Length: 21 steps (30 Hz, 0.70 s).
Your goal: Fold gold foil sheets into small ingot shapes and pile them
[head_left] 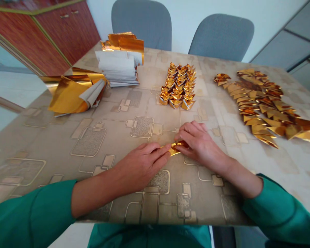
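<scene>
A small strip of folded gold foil paper point(174, 151) lies on the table between my hands. My left hand point(147, 163) holds down its left end, fingers together and nearly straight, the thumb out of sight. At the right end, my right hand point(198, 143) pinches the paper between thumb and curled fingers. Both hands cover much of the strip, so its full shape is hidden. Beyond them stand rows of finished-looking folded gold foil pieces point(179, 86) with pointed tips, packed close together.
A stack of grey-backed foil sheets point(118, 67) stands at the back left, with loose curled gold sheets point(69, 93) beside it. Rows of overlapping folded gold pieces point(260, 103) spread over the right side. Two grey chairs point(141, 24) are behind the patterned table point(54, 137).
</scene>
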### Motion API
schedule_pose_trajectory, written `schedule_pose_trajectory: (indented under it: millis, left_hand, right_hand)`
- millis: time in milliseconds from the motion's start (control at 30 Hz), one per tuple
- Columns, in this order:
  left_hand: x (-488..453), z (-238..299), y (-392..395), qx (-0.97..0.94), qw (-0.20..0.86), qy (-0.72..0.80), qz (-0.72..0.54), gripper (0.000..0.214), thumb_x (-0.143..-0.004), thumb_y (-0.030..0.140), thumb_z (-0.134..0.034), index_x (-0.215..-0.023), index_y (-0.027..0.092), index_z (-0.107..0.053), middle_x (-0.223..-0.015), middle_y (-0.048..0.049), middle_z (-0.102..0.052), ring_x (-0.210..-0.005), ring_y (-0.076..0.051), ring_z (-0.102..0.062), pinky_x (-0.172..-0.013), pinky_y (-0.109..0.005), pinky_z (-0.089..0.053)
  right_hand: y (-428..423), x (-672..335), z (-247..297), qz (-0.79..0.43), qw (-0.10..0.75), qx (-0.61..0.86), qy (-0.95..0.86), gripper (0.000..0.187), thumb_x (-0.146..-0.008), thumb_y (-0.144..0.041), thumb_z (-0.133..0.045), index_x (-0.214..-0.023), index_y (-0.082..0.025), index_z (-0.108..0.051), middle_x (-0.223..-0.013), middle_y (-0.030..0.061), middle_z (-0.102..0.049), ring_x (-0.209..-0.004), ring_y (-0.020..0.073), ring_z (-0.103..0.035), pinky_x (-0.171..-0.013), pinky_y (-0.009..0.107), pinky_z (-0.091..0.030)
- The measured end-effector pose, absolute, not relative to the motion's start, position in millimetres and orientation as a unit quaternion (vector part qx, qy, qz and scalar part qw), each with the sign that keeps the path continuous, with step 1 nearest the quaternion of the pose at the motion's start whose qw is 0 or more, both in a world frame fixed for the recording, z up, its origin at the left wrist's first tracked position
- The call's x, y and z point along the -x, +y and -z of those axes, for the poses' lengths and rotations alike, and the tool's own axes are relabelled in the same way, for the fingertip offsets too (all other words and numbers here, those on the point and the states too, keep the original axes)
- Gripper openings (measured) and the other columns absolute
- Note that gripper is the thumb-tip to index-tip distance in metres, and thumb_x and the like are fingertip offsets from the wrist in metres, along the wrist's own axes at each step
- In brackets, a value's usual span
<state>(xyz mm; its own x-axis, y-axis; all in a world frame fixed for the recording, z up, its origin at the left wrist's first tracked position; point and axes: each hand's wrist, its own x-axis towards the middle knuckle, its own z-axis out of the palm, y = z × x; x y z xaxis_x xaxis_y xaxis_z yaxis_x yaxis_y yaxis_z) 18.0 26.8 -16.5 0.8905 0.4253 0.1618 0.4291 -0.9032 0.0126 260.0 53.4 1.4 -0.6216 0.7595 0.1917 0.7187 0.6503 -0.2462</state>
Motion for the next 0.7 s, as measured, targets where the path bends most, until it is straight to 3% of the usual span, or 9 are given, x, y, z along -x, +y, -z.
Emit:
schedule_pose_trajectory:
  millis: [133,333,700]
  left_hand:
    - [-18.0,16.0,28.2,0.973,0.008,-0.216,0.079,0.050,-0.092,0.016,-0.047,-0.141,0.010,-0.044,-0.146,-0.0153,-0.049,-0.109,-0.026,-0.053,-0.094,-0.040,-0.045]
    - [-16.6,16.2,31.8,0.976,0.008,-0.203,0.080,0.046,-0.094,0.017,-0.046,-0.139,0.011,-0.047,-0.145,-0.0172,-0.049,-0.112,-0.026,-0.053,-0.094,-0.042,-0.045]
    - [-15.6,11.5,39.6,0.981,0.058,-0.164,0.081,0.042,-0.096,0.017,-0.045,-0.137,0.009,-0.050,-0.140,-0.0164,-0.054,-0.111,-0.026,-0.052,-0.094,-0.041,-0.046]
  right_hand:
    - [47.0,-254.2,2.8,-0.069,0.119,0.396,-0.908,0.020,-0.099,-0.024,-0.045,-0.086,-0.018,-0.058,-0.082,0.0062,-0.058,-0.078,0.0200,-0.049,-0.070,0.033,-0.036]
    - [40.8,-253.1,11.2,-0.058,0.144,0.414,-0.897,0.016,-0.099,-0.021,-0.043,-0.091,-0.017,-0.057,-0.087,0.0084,-0.059,-0.082,0.0215,-0.050,-0.074,0.033,-0.040]
    - [29.8,-245.9,10.3,-0.057,0.164,0.451,-0.875,0.010,-0.091,-0.024,-0.056,-0.098,-0.017,-0.056,-0.094,0.0105,-0.058,-0.088,0.0247,-0.050,-0.079,0.036,-0.041]
